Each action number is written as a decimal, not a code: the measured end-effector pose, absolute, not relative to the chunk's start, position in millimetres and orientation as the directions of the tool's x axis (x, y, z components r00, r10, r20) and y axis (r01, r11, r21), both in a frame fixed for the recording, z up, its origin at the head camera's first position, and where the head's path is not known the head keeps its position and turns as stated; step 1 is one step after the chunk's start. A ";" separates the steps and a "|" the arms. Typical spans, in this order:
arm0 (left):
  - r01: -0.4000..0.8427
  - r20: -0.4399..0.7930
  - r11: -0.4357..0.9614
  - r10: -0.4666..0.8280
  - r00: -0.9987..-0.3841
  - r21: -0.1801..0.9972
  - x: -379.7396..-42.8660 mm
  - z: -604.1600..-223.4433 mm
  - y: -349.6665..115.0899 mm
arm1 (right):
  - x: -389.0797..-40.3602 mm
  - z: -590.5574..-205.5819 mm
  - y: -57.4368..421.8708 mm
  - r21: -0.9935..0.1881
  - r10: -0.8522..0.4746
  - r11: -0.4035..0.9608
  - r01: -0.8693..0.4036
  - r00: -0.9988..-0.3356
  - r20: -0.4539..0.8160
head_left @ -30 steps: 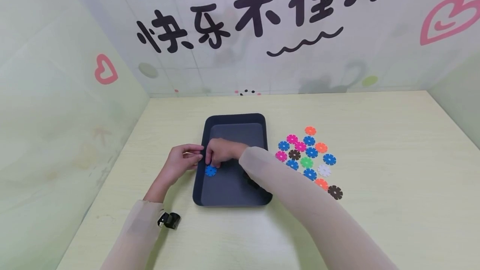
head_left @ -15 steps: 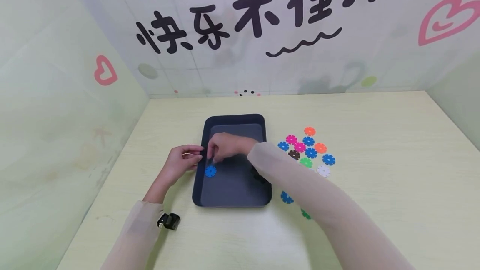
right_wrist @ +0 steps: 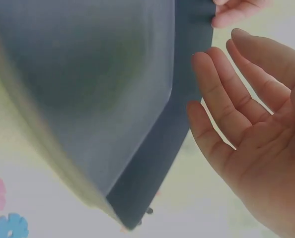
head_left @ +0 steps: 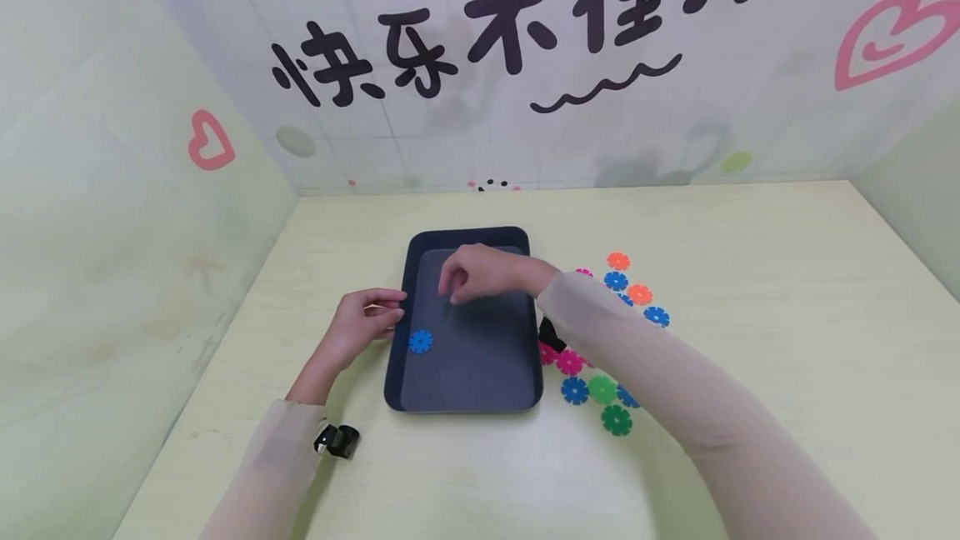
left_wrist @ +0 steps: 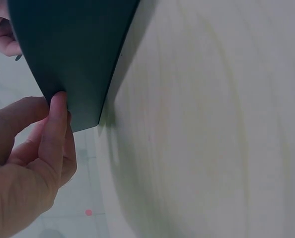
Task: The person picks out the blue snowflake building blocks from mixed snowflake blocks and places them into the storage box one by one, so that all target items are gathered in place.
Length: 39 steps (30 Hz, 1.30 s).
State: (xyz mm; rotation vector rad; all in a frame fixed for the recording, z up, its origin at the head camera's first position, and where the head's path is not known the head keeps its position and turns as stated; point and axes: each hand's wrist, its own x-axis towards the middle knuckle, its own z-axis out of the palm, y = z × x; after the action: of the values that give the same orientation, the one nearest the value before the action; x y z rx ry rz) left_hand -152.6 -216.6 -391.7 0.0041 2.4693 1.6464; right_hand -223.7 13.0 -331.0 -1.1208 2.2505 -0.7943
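A dark rectangular tray stands on the table, with one blue notched disc lying flat inside near its left wall. My left hand pinches the left rim; the left wrist view shows one fingertip against the tray's outer wall and another digit at the rim. Over the far half of the tray hovers my right hand, fingers loosely bent and holding nothing. In the right wrist view the fingers are spread apart, with bare space before the palm.
Several notched discs in blue, orange, pink and green lie to the right of the tray, partly hidden by the right sleeve. A lettered wall closes off the table's far edge, and side walls flank it.
My right hand has lifted away from beside the blue disc and shifted right and farther back over the tray. The disc stays in place. The left hand has not moved.
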 end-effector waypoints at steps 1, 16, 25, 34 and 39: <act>-0.095 -0.143 0.389 0.097 -0.985 0.916 -152.9 -391.9 -216.6 | -223.1 -329.8 16.1 -0.685 -0.823 0.495 -0.535 -0.542 -0.171; -0.096 -0.145 0.403 0.091 -0.985 0.910 -152.7 -390.3 -216.1 | -212.8 -325.5 62.4 -0.667 -0.778 0.549 -0.504 -0.599 -0.189; -0.110 -0.155 0.402 0.082 -0.984 0.909 -152.8 -392.4 -216.4 | -204.0 -329.0 93.5 -0.668 -0.743 0.577 -0.470 -0.642 -0.190; -0.102 -0.144 0.399 0.076 -0.987 0.911 -153.9 -395.3 -216.8 | -196.6 -332.9 124.3 -0.685 -0.723 0.579 -0.443 -0.667 -0.179; -0.112 -0.155 0.399 0.078 -0.985 0.910 -153.4 -394.9 -216.9 | -191.6 -336.4 139.2 -0.711 -0.695 0.594 -0.375 -0.685 -0.219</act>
State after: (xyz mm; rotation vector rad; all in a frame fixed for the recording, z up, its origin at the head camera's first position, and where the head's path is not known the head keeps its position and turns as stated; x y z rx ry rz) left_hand -153.4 -216.9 -394.9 -0.0297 2.4784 1.6327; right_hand -191.6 139.2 -336.4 -0.8500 2.3422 -0.8874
